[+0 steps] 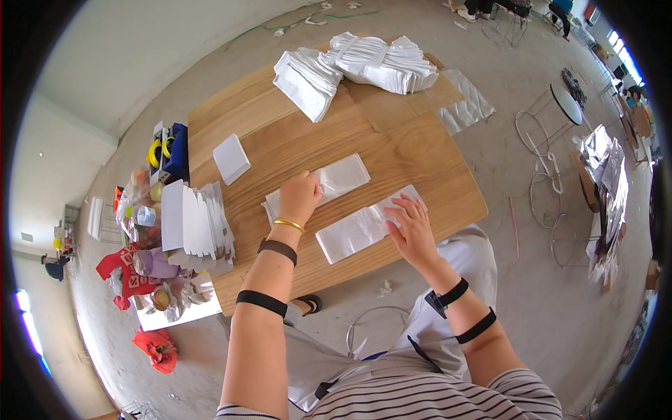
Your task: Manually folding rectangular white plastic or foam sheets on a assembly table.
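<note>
My left hand [299, 197], fingers curled in, rests on the farther pile of flat white plastic bags [344, 175]; whatever its fingertips pinch is hidden. Nearer to me lies a flat, shiny white plastic bag [350, 236], roughly parallel to that pile. My right hand [411, 229] touches its right end with fingers spread and slightly bent. To the left of the farther pile sits a small stack of white cards [231, 159]. Beside my left forearm, at the table's left edge, stands a row of folded white paper pieces [203, 222].
Bundles of white bags [381, 64] lie at the far end of the wooden table [420, 157]. A blue tape holder [170, 150] and bagged goods [150, 262] crowd the left side. To the right stand a round stool [565, 105] and silvery sheets [607, 196].
</note>
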Demonstrator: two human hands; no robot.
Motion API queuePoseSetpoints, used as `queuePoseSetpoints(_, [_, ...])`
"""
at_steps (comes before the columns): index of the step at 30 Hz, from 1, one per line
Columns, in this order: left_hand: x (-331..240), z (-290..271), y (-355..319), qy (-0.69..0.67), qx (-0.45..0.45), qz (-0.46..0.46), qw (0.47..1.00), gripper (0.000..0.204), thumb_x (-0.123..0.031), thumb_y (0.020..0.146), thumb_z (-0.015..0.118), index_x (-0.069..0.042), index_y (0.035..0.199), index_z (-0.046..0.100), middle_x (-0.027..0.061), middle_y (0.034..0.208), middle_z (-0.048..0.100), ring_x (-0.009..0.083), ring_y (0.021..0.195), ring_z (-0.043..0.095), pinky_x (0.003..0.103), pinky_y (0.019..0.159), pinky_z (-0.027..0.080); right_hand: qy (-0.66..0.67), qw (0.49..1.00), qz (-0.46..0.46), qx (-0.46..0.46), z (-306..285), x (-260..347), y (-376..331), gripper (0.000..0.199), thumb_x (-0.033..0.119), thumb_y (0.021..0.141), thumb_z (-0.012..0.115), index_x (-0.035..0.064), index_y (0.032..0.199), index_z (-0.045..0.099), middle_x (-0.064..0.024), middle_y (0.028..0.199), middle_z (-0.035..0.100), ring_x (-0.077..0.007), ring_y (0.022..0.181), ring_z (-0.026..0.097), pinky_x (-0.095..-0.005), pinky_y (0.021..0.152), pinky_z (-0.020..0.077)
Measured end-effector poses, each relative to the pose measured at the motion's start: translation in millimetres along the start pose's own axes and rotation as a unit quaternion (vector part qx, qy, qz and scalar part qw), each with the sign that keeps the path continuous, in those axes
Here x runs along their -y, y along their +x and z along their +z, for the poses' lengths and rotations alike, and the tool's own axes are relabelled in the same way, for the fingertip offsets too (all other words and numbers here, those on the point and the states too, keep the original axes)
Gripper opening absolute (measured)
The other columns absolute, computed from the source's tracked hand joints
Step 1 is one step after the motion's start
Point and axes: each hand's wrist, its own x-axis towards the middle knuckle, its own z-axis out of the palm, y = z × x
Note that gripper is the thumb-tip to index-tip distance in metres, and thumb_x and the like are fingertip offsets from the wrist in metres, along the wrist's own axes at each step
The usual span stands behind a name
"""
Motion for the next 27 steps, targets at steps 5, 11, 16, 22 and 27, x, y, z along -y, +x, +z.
queuePoseSetpoints(5, [6, -18, 0, -0.048, -0.003, -0.020, 0.999, 0.007, -0.011, 0.076, 0.070, -0.008, 0.075, 0.063, 0.0074, 0.079, 0.064, 0.0287, 0.072, 0.064, 0.038, 0.063, 0.050, 0.033, 0.999, -0.001, -0.012, -1, 1, 6, 0.022, 0.019, 0.090, 0.066, 0.0081, 0.110, 0.065, -0.0123, 0.125, 0.058, -0.0349, 0.128, 0.048, -0.0472, 0.103, 0.0390])
queuePoseSetpoints(11, [3, -53, -4, -0.142, -0.020, -0.059, 0.988, 0.007, -0.013, 0.081, 0.071, -0.006, 0.083, 0.070, 0.0079, 0.084, 0.068, 0.0256, 0.072, 0.065, 0.035, 0.063, 0.051, 0.116, 0.992, 0.040, 0.032, 11, 14, 16, 0.023, 0.023, 0.092, 0.065, 0.0098, 0.111, 0.066, -0.0124, 0.118, 0.063, -0.0318, 0.117, 0.057, -0.0424, 0.092, 0.0463])
queuePoseSetpoints(16, [-18, -79, -34, -0.215, -0.089, -0.091, 0.968, 0.006, -0.008, 0.084, 0.070, -0.002, 0.085, 0.069, 0.0070, 0.085, 0.068, 0.0229, 0.072, 0.065, 0.033, 0.064, 0.051, 0.535, 0.761, 0.312, 0.194, 44, 43, 38, 0.037, 0.038, 0.099, 0.060, 0.0046, 0.115, 0.063, -0.0148, 0.116, 0.066, -0.0263, 0.107, 0.064, -0.0372, 0.087, 0.0519])
queuePoseSetpoints(22, [-34, -132, -80, -0.093, -0.103, -0.004, 0.990, 0.006, -0.001, 0.082, 0.070, -0.002, 0.087, 0.068, 0.0084, 0.087, 0.067, 0.0255, 0.074, 0.064, 0.032, 0.066, 0.051, 0.759, 0.485, 0.411, 0.141, 81, 66, 61, 0.044, 0.043, 0.097, 0.062, 0.0021, 0.112, 0.062, -0.0105, 0.100, 0.069, -0.0180, 0.098, 0.065, -0.0339, 0.086, 0.0523])
queuePoseSetpoints(27, [-29, -140, -131, 0.004, -0.033, 0.058, 0.998, 0.011, -0.005, 0.077, 0.073, -0.008, 0.086, 0.069, 0.0050, 0.088, 0.065, 0.0252, 0.080, 0.063, 0.038, 0.070, 0.052, 0.506, 0.789, 0.323, 0.131, 76, 59, 36, 0.026, 0.027, 0.092, 0.070, 0.0018, 0.094, 0.068, -0.0041, 0.085, 0.069, -0.0132, 0.076, 0.063, -0.0312, 0.067, 0.0503])
